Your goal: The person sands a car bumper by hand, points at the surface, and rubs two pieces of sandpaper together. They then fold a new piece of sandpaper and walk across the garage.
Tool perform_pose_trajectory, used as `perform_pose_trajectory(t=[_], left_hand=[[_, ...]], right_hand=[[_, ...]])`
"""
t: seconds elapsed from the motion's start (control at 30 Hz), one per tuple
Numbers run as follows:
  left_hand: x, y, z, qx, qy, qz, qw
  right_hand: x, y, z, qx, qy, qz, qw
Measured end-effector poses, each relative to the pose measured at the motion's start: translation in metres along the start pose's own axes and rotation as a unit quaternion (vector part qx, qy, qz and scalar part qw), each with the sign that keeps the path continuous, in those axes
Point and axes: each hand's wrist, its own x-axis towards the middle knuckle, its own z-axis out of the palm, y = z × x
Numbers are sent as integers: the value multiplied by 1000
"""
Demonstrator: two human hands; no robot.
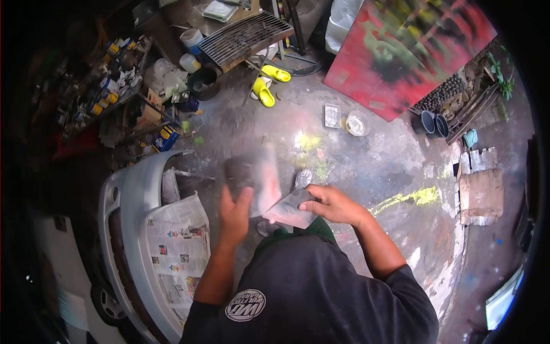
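In front of my torso, my left hand [236, 212] is closed on a thin sheet [264, 180], its thumb up and fingers partly hidden. This sheet is smeared by motion, dark on one side and pale with a reddish patch on the other. My right hand [335, 204] pinches a grey, worn-looking piece of sandpaper [295, 207] between thumb and fingers. The sandpaper's pointed left end overlaps the blurred sheet's lower edge. Left of my left forearm stands a pale grey car bumper [140, 189], with newspaper [177, 235] over its inner side.
Yellow clogs [263, 92] lie on the stained floor near a metal grill rack [246, 40]. Paint cans [103, 94] crowd a shelf at left. A red painted panel [401, 57] leans at upper right, with small plastic tubs [356, 123] before it and dark buckets [427, 123] beside it.
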Motion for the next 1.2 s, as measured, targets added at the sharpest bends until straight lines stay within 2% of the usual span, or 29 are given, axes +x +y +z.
perform_pose_trajectory(t=[0.1,0.17,0.2,0.23,0.3,0.4,0.5,0.53,0.57,0.63,0.7,0.73,0.77,0.8,0.83,0.9,0.97,1.0,1.1,1.2], left_hand=[[35,14,17,-146,178,19,973],[61,19,19,-162,197,43,966],[75,23,20,-170,205,55,962],[87,23,23,-158,220,53,961],[107,17,27,-133,255,54,956],[130,8,32,-97,272,24,957],[158,-12,47,-19,237,-7,971],[166,-17,53,-35,239,-16,970],[174,-21,60,-9,223,-24,974],[190,-26,72,43,190,-37,980],[209,-27,89,53,189,-10,981],[217,-27,95,58,188,2,980],[225,-28,96,64,188,13,980],[235,-36,92,151,183,46,970],[244,-36,84,160,135,-16,978],[263,-34,66,171,36,-140,975],[278,-36,65,132,-8,-52,990],[286,-38,65,111,-28,-6,993],[309,-34,46,54,-8,-29,998],[343,-16,30,-63,123,-58,989]], right_hand=[[28,54,-30,188,14,11,982],[50,129,-70,200,143,103,964],[54,196,-79,-48,208,193,958],[52,270,-87,-293,259,268,880],[15,381,-93,-253,281,391,839],[-26,385,-106,-209,269,469,815],[-21,398,-130,-176,313,454,816],[-5,400,-142,-170,319,438,823],[14,397,-154,-164,324,421,831],[75,386,-180,-107,387,326,856],[141,324,-210,43,381,232,894],[173,281,-217,168,380,163,895],[204,240,-219,289,371,92,878],[233,210,-218,343,341,83,871],[258,181,-215,393,310,75,862],[292,103,-206,542,183,62,818],[317,43,-188,686,75,13,724],[329,27,-179,691,45,19,721],[363,-6,-151,679,-32,42,732],[391,-31,-146,586,-59,85,803]])
